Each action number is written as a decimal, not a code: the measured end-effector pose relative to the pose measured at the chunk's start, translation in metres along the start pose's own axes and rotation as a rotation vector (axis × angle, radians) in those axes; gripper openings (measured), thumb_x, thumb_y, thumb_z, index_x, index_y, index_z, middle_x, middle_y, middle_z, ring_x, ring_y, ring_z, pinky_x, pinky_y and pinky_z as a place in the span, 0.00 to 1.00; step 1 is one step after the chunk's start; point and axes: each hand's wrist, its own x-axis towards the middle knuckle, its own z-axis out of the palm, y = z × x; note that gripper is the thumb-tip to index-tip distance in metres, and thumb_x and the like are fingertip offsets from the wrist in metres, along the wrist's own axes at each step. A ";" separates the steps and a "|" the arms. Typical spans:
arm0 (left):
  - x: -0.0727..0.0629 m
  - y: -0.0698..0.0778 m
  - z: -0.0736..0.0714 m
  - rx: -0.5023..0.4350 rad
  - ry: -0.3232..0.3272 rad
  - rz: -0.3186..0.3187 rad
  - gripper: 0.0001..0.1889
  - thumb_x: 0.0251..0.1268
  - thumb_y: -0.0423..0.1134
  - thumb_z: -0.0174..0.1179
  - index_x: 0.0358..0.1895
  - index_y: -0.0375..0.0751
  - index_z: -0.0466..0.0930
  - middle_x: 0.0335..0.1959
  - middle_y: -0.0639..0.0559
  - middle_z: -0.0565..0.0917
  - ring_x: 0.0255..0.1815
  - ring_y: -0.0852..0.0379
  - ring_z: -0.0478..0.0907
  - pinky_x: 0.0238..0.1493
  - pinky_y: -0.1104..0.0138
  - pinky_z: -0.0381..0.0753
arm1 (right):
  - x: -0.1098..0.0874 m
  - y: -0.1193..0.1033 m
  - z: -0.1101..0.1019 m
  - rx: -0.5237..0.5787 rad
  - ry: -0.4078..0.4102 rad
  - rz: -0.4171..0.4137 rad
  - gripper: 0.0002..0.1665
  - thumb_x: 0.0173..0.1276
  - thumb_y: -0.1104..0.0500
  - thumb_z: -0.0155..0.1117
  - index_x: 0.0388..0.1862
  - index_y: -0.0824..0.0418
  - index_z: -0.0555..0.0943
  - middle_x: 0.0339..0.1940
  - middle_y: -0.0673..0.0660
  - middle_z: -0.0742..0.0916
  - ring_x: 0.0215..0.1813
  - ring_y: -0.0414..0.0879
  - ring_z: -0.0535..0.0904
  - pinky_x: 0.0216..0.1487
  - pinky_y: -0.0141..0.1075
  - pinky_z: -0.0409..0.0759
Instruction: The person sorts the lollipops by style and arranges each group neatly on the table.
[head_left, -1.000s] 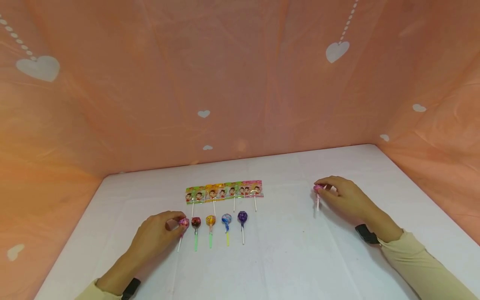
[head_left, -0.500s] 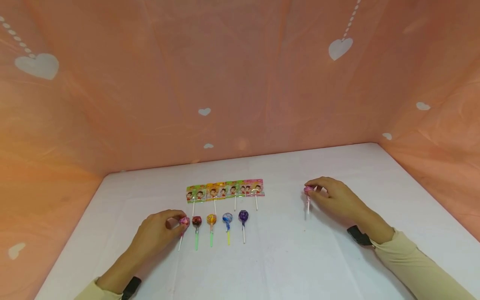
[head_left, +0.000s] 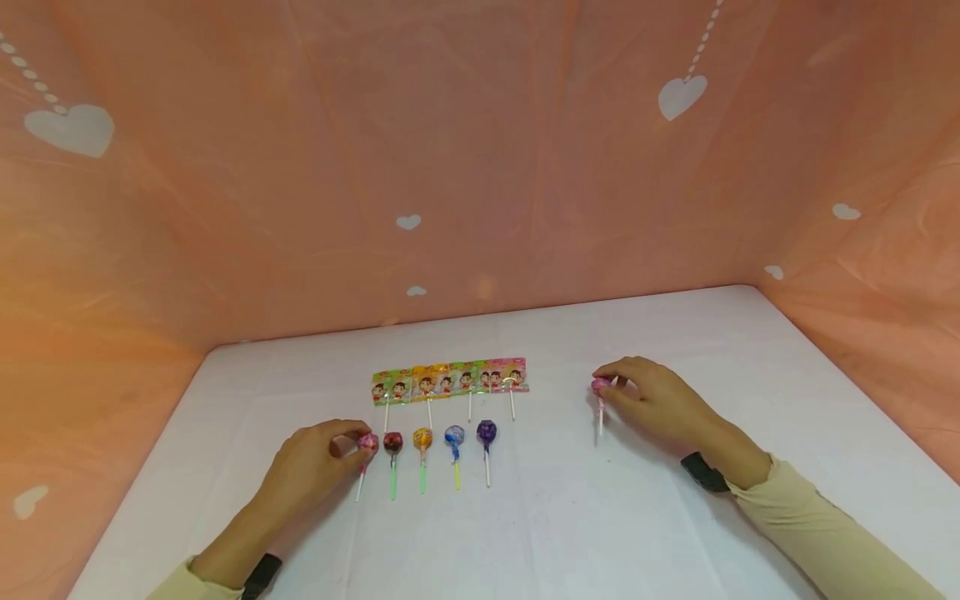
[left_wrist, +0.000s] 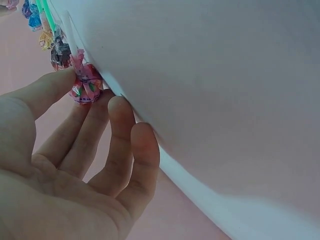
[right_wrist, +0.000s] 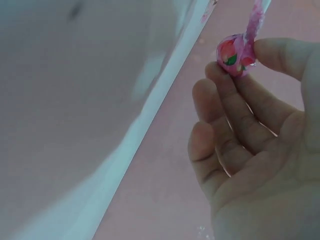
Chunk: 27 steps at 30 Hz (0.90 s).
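My left hand (head_left: 315,460) pinches the wrapped head of a pink lollipop (left_wrist: 87,85) between thumb and fingers, at the left end of a row of lollipops. Its white stick points toward me. Beside it lie a dark red lollipop (head_left: 393,443), a yellow one (head_left: 423,439), a blue one (head_left: 454,436) and a purple one (head_left: 487,431). On the right, my right hand (head_left: 656,402) holds another pink lollipop (right_wrist: 232,55) by its head, thumb against the twisted wrapper, stick hanging down. The fruit print on its wrapper shows in the right wrist view.
Behind the row lie several flat-packed lollipops (head_left: 426,385) in green, orange and pink wrappers, sticks toward me. The white-covered table (head_left: 585,533) is bounded by an orange cloth backdrop (head_left: 480,167) with white hearts.
My right hand has moved left across the table with its pink lollipop, toward the row. The left hand keeps its pinch and stays in place.
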 end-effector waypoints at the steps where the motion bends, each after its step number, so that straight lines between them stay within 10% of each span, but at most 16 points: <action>1: 0.000 0.000 0.000 0.000 -0.003 0.000 0.15 0.59 0.44 0.70 0.50 0.49 0.86 0.36 0.56 0.88 0.29 0.62 0.74 0.30 0.64 0.68 | 0.000 -0.001 0.001 0.002 0.001 -0.004 0.13 0.72 0.50 0.62 0.52 0.48 0.84 0.43 0.43 0.86 0.46 0.40 0.79 0.53 0.45 0.78; 27: 0.000 0.001 -0.001 -0.005 -0.012 0.000 0.16 0.59 0.43 0.70 0.51 0.48 0.85 0.37 0.55 0.88 0.31 0.62 0.74 0.30 0.65 0.69 | 0.008 -0.022 0.015 -0.038 0.007 -0.133 0.12 0.69 0.56 0.65 0.50 0.53 0.85 0.42 0.44 0.87 0.45 0.39 0.81 0.51 0.43 0.80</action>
